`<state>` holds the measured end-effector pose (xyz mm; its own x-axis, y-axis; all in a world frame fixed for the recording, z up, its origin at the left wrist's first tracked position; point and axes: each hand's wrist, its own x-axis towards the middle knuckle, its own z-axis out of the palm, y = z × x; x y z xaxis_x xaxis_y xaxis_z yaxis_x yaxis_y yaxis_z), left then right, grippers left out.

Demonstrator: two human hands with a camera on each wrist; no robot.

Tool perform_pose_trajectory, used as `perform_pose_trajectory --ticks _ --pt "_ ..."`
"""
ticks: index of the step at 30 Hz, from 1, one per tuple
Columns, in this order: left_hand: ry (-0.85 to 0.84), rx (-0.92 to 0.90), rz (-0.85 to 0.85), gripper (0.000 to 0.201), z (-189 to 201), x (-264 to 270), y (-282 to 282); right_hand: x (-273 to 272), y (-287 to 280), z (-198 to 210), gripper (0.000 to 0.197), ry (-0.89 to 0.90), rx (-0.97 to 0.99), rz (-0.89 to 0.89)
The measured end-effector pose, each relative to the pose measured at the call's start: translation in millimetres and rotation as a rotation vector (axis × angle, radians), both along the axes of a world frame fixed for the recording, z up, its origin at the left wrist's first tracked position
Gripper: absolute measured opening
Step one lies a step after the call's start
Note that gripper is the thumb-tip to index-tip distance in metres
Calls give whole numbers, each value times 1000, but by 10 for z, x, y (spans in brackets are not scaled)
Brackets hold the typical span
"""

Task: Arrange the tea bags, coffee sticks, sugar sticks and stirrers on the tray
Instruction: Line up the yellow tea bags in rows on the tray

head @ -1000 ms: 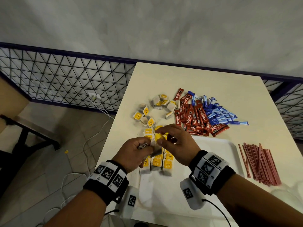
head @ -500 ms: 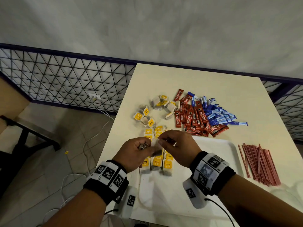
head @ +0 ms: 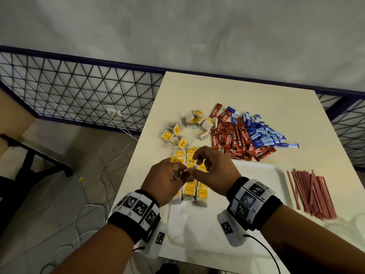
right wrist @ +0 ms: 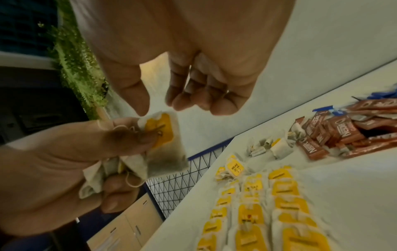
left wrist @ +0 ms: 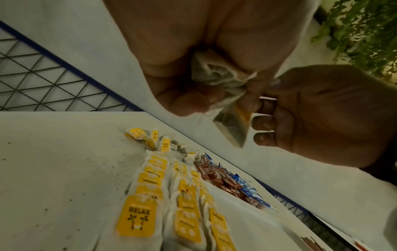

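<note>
Lifted slightly, my right hand [head: 214, 171] hangs open beside the yellow-tagged paper tea bag [right wrist: 165, 144] pinched upright in my left hand [head: 164, 182], above the white plastic tray's [head: 262, 186] far-left corner.

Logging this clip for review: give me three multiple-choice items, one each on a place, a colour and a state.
1. Where does the bundle of thin red stirrers lie?
A. On the white rectangular tray
B. On the table, right of the tray
C. In the left hand

2. What colour are the tags on the laid-out rows of paper tea bags?
A. Green
B. Red
C. Yellow

3. What is the left hand doing?
A. Gripping bunched tea bags
B. Resting flat on the table
C. Holding a coffee stick

Key: 1 B, the head view shows the stirrers beside the tray's right rim. 2 C, both wrist views show yellow tags. 3 A, its fingers curl round crumpled bags.
</note>
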<state>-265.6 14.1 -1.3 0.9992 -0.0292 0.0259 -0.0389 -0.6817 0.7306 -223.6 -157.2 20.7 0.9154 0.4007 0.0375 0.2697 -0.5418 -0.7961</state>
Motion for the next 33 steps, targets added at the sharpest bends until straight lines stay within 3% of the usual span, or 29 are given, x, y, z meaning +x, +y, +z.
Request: perform_pose_trajectory --ticks 2,5,8,13,18,24,30,33 --pt "92 -59 -30 15 -18 7 34 6 -15 -30 31 9 -58 84" --pt "246 -13 -44 23 -108 0 70 -2 11 -109 7 95 -229 169" --pt "356 63 -13 18 -241 -42 134 -32 37 -301 13 224 -418 227" --pt "427 79 45 22 -383 -141 243 -94 86 -564 17 345 -546 294" --pt "427 102 39 13 -435 -198 310 -92 123 -686 19 366 -621 319" --pt "430 141 19 15 -494 -210 299 -55 184 -781 26 272 -609 211" --pt "466 412 -183 41 -592 -197 201 -127 186 -841 21 124 -661 247" --pt "400 545 -241 39 -564 -202 148 -183 135 -794 23 32 -639 323"
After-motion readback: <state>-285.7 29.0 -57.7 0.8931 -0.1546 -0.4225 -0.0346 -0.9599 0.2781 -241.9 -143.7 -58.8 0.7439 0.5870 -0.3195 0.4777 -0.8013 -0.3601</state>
